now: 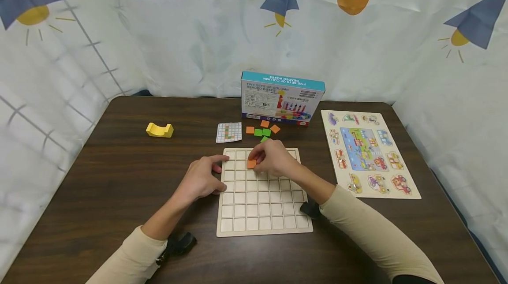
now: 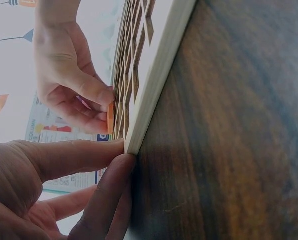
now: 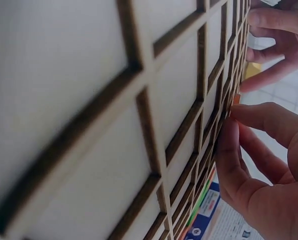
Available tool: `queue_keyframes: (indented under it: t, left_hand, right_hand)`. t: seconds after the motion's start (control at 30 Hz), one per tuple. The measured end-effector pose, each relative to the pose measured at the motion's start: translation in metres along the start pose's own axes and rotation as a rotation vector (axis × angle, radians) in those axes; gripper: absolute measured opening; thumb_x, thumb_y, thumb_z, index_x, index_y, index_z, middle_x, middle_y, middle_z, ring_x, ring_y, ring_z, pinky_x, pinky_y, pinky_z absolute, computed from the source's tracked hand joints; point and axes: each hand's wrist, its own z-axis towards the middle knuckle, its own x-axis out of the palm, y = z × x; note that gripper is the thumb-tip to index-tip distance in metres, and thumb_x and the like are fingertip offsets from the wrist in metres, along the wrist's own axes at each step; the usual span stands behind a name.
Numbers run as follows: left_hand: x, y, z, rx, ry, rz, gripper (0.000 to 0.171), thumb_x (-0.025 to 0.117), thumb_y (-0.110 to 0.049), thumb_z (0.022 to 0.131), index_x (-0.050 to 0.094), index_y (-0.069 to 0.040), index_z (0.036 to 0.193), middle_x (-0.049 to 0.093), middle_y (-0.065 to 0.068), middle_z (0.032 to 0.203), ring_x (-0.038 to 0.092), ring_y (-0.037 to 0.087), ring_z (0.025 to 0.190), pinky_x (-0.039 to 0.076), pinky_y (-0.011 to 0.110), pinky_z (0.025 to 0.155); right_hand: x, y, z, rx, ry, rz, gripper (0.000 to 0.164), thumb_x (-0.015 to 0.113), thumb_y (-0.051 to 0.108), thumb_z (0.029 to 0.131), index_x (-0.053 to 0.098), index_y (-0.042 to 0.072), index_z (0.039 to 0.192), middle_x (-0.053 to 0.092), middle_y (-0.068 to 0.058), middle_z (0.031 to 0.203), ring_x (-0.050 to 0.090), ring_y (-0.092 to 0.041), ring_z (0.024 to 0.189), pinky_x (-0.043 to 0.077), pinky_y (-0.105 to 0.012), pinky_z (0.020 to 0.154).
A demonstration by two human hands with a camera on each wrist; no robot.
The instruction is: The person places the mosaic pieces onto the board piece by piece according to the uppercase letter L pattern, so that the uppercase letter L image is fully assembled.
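Note:
A pale wooden grid board [image 1: 262, 226] lies on the table with rows of square cells. My left hand [image 1: 201, 177] rests along the board's left side, index finger at the upper left corner and thumb lower down. In the left wrist view its straight fingers touch the rim. My right hand [image 1: 275, 158] pinches an orange square tile [image 1: 251, 164] between thumb and fingers, right at the upper cells. Behind the board lie loose orange tiles [image 1: 249, 130] and green tiles [image 1: 267, 132], one green tile partly covered by the right hand. A small pattern card [image 1: 229, 132] lies beside them.
At the back edge stands a printed toy box [image 1: 278, 103]. A wooden picture puzzle [image 1: 359, 176] with vehicle pieces lies on the right. On the left sits a yellow curved block [image 1: 159, 130]. A patterned white curtain [image 1: 178, 32] surrounds the dark table [image 1: 131, 173].

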Motion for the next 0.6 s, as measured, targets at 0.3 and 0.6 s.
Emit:
queue_keyframes:
  t: [0.3, 0.6]
  left_hand:
    - [0.0003, 0.0006, 0.0001, 0.002, -0.001, -0.005, 0.078, 0.082, 0.002, 0.070, 0.063, -0.017, 0.143, 0.066, 0.014, 0.113, 0.063, 0.021, 0.076, 0.050, 0.027, 0.057]
    - [-0.0006, -0.0015, 0.0003, -0.003, -0.001, 0.004, 0.078, 0.083, 0.002, 0.071, 0.063, -0.017, 0.144, 0.065, 0.014, 0.113, 0.061, 0.023, 0.080, 0.050, 0.028, 0.058]
  right_hand:
    - [0.0020, 0.0015, -0.0004, -0.006, -0.008, -0.017, 0.019, 0.086, 0.003, 0.081, 0.081, 0.010, 0.098, 0.072, 0.002, 0.083, 0.065, -0.010, 0.076, 0.057, -0.024, 0.073]
    - [0.0011, 0.0014, -0.0010, -0.030, -0.022, -0.031, 0.019, 0.085, 0.003, 0.081, 0.081, 0.011, 0.098, 0.073, 0.001, 0.085, 0.065, -0.009, 0.077, 0.057, -0.025, 0.073]
